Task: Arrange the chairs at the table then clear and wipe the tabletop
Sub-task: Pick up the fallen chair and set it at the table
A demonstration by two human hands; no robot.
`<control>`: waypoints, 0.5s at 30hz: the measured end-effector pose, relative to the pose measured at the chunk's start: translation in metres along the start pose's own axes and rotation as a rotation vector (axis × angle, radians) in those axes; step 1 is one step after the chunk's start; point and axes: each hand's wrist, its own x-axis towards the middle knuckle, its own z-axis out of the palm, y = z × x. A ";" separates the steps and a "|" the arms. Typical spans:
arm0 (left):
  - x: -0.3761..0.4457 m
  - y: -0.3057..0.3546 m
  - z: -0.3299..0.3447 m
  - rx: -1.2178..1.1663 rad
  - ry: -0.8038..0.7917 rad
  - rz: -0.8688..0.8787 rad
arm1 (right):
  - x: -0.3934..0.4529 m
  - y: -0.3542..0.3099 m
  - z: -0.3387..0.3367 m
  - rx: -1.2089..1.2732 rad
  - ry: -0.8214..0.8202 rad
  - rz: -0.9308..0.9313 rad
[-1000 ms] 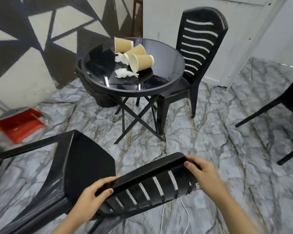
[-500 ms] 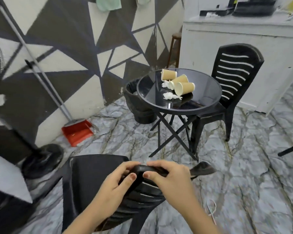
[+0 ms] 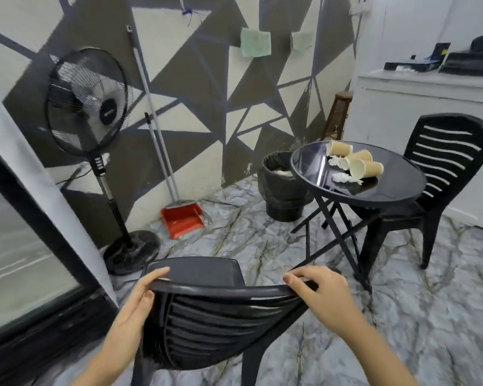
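Note:
A black plastic chair (image 3: pixel 215 324) stands upright right in front of me, its slatted back toward me. My left hand (image 3: pixel 135 305) grips the left end of its top rail, and my right hand (image 3: pixel 322 291) grips the right end. The round black glass table (image 3: pixel 313 174) is further off to the right, and the chair in my hands stands apart from it. On it lie three tipped paper cups (image 3: pixel 365 168) and crumpled white tissues (image 3: pixel 345 178). A second black chair (image 3: pixel 441 174) is tucked against the table's far right side.
A black waste bin (image 3: pixel 283 190) sits left of the table by the wall. A red dustpan (image 3: pixel 183 222) with long handles leans on the wall; a standing fan (image 3: pixel 88 104) is at left. A glass-fronted cabinet (image 3: pixel 20 246) fills the left edge. Green cloths (image 3: pixel 255 41) hang high.
The chair has been swung upright with its back to me, and my hands have spread from the middle of the rail to its two ends. My view has turned left; the table now sits further right.

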 end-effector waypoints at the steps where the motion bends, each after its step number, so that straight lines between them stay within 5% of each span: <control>1: -0.005 -0.002 -0.012 -0.030 0.042 0.005 | -0.002 -0.001 0.005 0.023 -0.039 -0.006; 6: -0.037 -0.015 -0.062 0.008 0.254 0.080 | -0.005 -0.014 0.046 0.094 -0.127 -0.145; 15: -0.076 -0.051 -0.161 0.205 0.404 -0.037 | 0.006 -0.045 0.114 0.106 -0.329 -0.044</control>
